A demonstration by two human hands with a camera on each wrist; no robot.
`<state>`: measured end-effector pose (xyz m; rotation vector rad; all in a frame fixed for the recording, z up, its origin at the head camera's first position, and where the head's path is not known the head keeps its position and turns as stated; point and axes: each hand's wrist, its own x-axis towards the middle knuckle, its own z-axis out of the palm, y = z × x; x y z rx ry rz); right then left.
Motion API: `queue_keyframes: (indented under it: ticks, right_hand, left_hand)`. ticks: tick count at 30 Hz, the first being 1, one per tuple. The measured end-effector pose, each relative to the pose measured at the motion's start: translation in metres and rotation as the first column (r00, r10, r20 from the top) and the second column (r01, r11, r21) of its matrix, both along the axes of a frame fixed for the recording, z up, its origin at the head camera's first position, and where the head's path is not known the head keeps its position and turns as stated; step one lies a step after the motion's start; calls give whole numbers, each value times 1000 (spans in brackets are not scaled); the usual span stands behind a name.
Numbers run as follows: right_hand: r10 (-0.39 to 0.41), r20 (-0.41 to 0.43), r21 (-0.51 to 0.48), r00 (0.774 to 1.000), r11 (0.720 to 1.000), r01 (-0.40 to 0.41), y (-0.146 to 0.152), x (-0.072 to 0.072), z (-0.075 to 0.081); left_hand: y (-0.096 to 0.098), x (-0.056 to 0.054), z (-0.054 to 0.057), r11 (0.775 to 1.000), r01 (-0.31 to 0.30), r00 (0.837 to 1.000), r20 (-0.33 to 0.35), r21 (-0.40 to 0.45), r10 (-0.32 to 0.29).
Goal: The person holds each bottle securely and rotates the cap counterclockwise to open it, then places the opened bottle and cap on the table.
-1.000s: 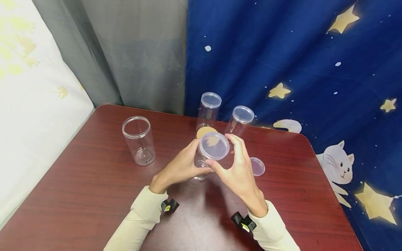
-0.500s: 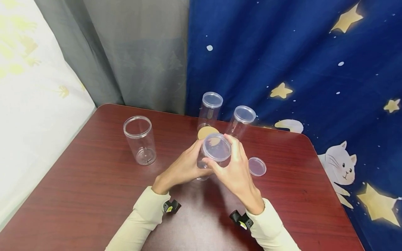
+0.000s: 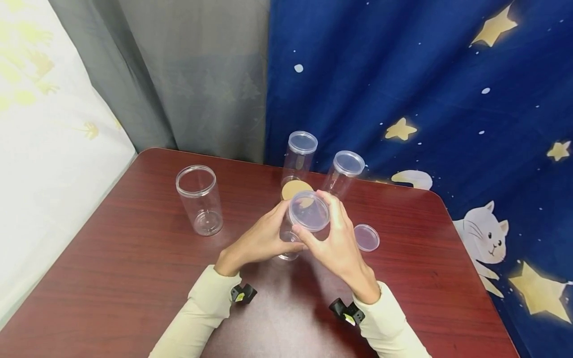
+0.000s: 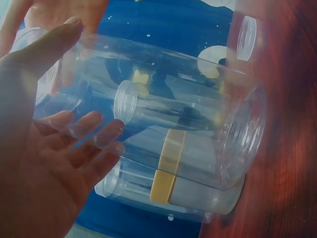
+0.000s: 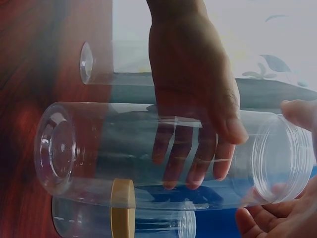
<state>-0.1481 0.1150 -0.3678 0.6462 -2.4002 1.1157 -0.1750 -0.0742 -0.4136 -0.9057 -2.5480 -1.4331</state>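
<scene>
A clear plastic jar (image 5: 124, 144) is between both hands, its base close over the table. My left hand (image 3: 264, 236) wraps round the jar's body, the thumb on the near side and the fingers on the far side, as the left wrist view shows. On the jar's mouth sits a translucent lid (image 3: 309, 211). My right hand (image 3: 337, 243) grips this lid by its rim, thumb at the near edge and fingers at the far edge. Just behind stands a shorter clear jar with a tan lid (image 3: 295, 189), partly hidden by the held jar.
Two lidded clear jars, one at the back (image 3: 299, 161) and one right of it (image 3: 342, 171), stand near the table's far edge. An open clear jar (image 3: 197, 201) stands at left. A loose lid (image 3: 367, 237) lies on the reddish-brown table (image 3: 425, 278) at right.
The right thumb and fingers shift slightly at the lid's rim. The head view has moved a little. Both hands keep their hold, and the other jars stay put.
</scene>
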Motion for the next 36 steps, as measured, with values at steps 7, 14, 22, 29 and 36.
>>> queue_keyframes:
  ticks: [7, 14, 22, 29, 36]
  right_hand:
    - [9, -5, -75, 1000, 997, -9, 6, -1, 3]
    - [-34, -17, -110, 999, 993, 32, 17, -5, 1]
    - [-79, 12, -97, 997, 992, 80, 27, -7, -6]
    - [-107, 12, -57, 994, 993, 108, 37, -10, -19]
    - [-120, 11, -14, 993, 993, 120, 46, -13, -29]
  left_hand:
    - [-2, -1, 1, 1000, 4, 1000, 18, -1, -4]
    - [-10, -3, 6, 999, -44, 998, 40, 19, 43]
    - [-18, -6, 8, 995, -87, 995, 43, 39, 85]
    - [-22, -8, 8, 989, -140, 989, 51, 41, 137]
    - [-26, -10, 5, 972, -235, 972, 24, 28, 234]
